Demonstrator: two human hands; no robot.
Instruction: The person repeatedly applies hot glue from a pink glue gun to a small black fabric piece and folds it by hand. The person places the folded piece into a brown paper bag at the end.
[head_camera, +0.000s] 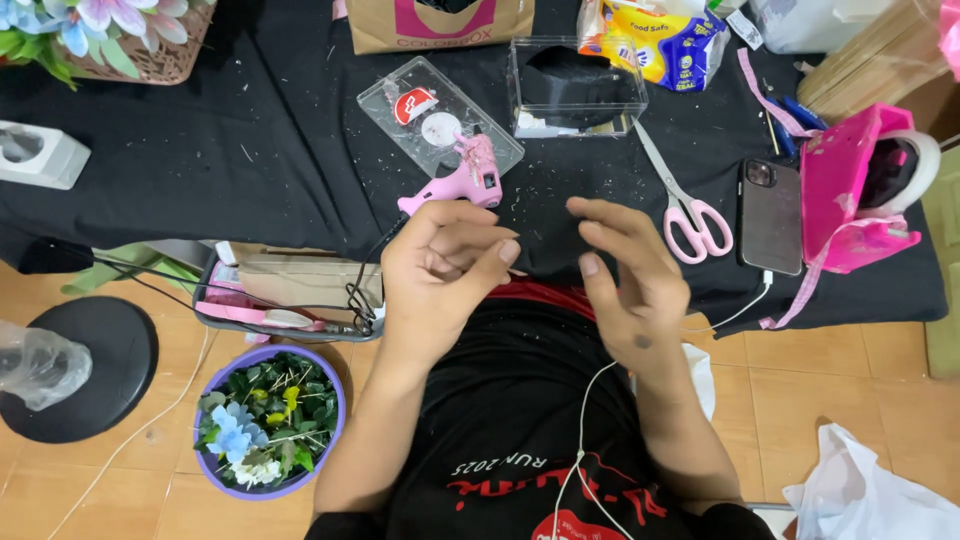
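Observation:
My left hand (440, 265) hovers over the near edge of the black-clothed table (250, 160), fingers curled inward with nothing visible in them. My right hand (625, 270) is beside it, fingers spread and slightly bent, holding nothing. A pink glue gun (462, 180) lies on the cloth just beyond my left hand, its black cord running down to the left. Pink-handled scissors (685, 205) lie right of my right hand. Neither hand touches them.
A clear plastic lid (400, 125) and a clear box (575, 85) lie behind the glue gun. A phone (771, 215) and pink case (850, 190) sit at right. On the floor at left stand a purple bowl of artificial flowers (268, 422) and a grey tray (290, 295).

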